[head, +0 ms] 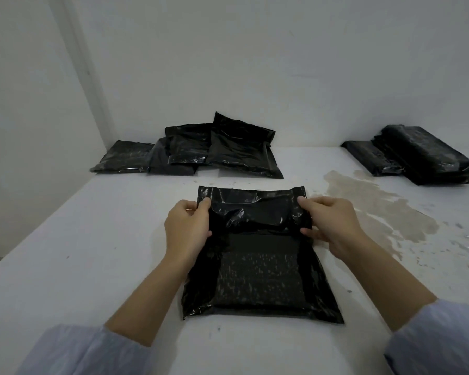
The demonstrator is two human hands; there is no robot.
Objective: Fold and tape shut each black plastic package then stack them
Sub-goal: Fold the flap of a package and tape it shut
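A black plastic package [257, 277] lies flat on the white table [98, 239] right in front of me. Its far flap [252, 201] is raised off the table and bent toward me. My left hand [187, 226] pinches the flap's left edge, thumb on top. My right hand [333, 223] pinches the flap's right edge the same way. A loose heap of black packages [201, 152] lies at the back left against the wall. A neater stack of black packages [423, 155] sits at the back right.
A brownish stain [377, 209] spreads over the table between the package and the right stack, with dark specks around it. White walls close the table at the back and the left. No tape is in view.
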